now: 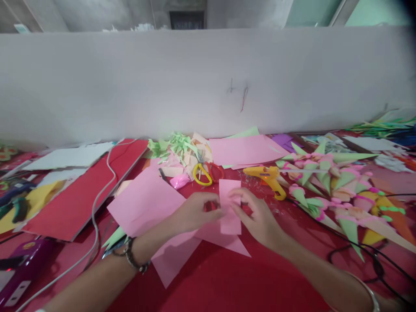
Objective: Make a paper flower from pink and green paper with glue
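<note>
Upright between my hands is a small pink paper rectangle point(230, 223). My left hand point(196, 211) has its thumb and curled fingers closed at the paper's left edge. Over its right half, my right hand point(258, 214) pinches the paper with thumb and fingertips. Larger pink paper sheets point(147, 201) lie under and beside my left forearm. Just beyond my hands rest scissors point(203, 173) with one yellow and one red handle loop. A yellow glue gun point(266, 177) lies on its side past my right hand, a clear stick in its back end.
Green and pink paper cones point(320, 173) are heaped at the right, with black cables point(373, 255) nearby. Green and cream paper scraps point(185, 147) sit by the wall. At left are a red board point(87, 190), a white cable point(95, 208) and a purple power strip point(24, 271).
</note>
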`<state>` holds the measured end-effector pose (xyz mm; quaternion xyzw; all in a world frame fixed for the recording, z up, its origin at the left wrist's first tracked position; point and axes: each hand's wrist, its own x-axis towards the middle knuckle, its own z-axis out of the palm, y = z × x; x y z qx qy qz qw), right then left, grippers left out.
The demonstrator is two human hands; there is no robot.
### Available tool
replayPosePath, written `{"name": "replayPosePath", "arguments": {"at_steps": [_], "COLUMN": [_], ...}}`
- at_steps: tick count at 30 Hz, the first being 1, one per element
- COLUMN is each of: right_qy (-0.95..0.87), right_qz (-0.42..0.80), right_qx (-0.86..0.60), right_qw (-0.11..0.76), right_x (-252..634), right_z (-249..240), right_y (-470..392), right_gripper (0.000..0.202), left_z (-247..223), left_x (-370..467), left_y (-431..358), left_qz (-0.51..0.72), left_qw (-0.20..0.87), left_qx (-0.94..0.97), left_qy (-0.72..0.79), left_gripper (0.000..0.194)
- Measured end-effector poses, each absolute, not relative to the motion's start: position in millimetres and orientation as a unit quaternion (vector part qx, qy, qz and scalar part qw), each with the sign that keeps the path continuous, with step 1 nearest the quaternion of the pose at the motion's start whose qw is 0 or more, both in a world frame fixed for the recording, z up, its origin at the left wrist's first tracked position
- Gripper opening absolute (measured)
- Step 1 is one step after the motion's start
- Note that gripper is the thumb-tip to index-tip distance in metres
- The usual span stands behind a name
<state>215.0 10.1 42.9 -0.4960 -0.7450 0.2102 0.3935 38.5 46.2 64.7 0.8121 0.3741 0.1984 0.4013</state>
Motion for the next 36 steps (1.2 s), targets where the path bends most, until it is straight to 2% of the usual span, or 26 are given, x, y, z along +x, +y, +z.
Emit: {"name": "replayPosePath", "arguments": {"at_steps": [2,5,9,12,14,19,21,26,30,33,36], "right_qy": [-0.744,-0.733,-0.764,-0.781,-0.782,-0.774,-0.77,-0.761,-0.763,-0.775,-0.78], "right_qz": [0.221,0.235,0.231,0.221,0.228,0.245,0.258,0.302,0.3,0.273,0.235], "right_qx": [-0.491,-0.512,-0.545,-0.553,-0.556,-0.563,-0.559,-0.536,-0.528,-0.526,-0.527], "right_qw": [0.397,0.381,0.257,0.186,0.164,0.153,0.166,0.207,0.221,0.22,0.245], "right_x": [214.1,218.3,220.6,214.8,210.1,206.9,208.4,209.6,209.1,211.8,215.9], "right_z": [40.7,31.1,17.2,15.0,17.4,20.9,18.2,10.5,8.9,8.6,12.4], "right_y": [11.1,8.4,-5.4,-14.2,-16.0,-13.4,-12.6,-12.7,-13.5,-12.9,-10.0], "right_gripper": [0.019,0.042,0.062,0.069,0.069,0.062,0.061,0.063,0.064,0.053,0.033], "left_z": [59.3,55.9,60.0,66.9,71.6,72.4,68.8,64.7,70.5,74.0,73.9], "left_x": [41.7,39.7,22.4,4.5,-6.1,-22.1,-24.0,-22.8,-22.3,-22.4,-19.5], "left_y": [48.2,64.4,113.1,158.0,183.2,205.3,198.3,157.8,114.4,83.0,54.2], "left_qz": [0.188,0.192,0.209,0.226,0.241,0.274,0.278,0.251,0.218,0.191,0.16], "left_qw": [0.381,0.31,0.258,0.205,0.169,0.117,0.102,0.112,0.142,0.143,0.105], "left_qx": [0.819,0.828,0.805,0.777,0.755,0.744,0.757,0.806,0.847,0.889,0.915], "left_qy": [0.385,0.425,0.492,0.551,0.585,0.599,0.583,0.524,0.463,0.39,0.355], "left_gripper": [0.028,0.032,0.033,0.028,0.021,0.026,0.027,0.055,0.056,0.056,0.058]}}
